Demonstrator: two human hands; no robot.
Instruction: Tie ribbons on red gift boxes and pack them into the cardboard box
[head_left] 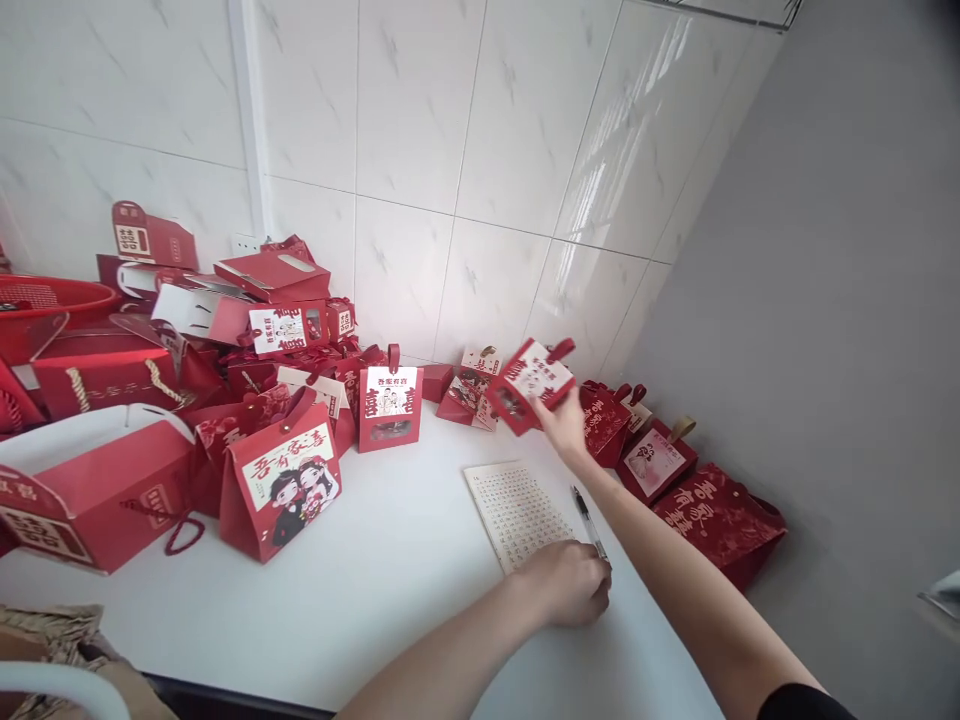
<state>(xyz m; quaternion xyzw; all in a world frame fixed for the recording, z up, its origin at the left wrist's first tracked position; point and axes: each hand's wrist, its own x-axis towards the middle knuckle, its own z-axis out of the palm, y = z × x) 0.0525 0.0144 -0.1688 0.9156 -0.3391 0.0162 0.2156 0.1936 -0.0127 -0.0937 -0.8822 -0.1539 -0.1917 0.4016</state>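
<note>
My right hand (pixel 564 425) grips a red candy gift box (pixel 534 378) by its lower edge and holds it tilted above the table. The box has a white printed front, a small window and a ribbon loop. Resting at the lower corner of a notebook (pixel 521 505), my left hand (pixel 574 585) has its fingers curled in. Its palm is hidden, so I cannot tell whether anything is inside. The notebook's page carries rows of small handwritten marks. A pen (pixel 589 520) lies beside the page, its near end at my left knuckles.
A heap of red gift boxes (pixel 274 275) fills the left, near a red plastic basket (pixel 60 295). One upright box (pixel 390 410) and a couple-printed box (pixel 281 490) stand on the white table (pixel 360 600). More boxes (pixel 720 520) line the right edge by the grey wall.
</note>
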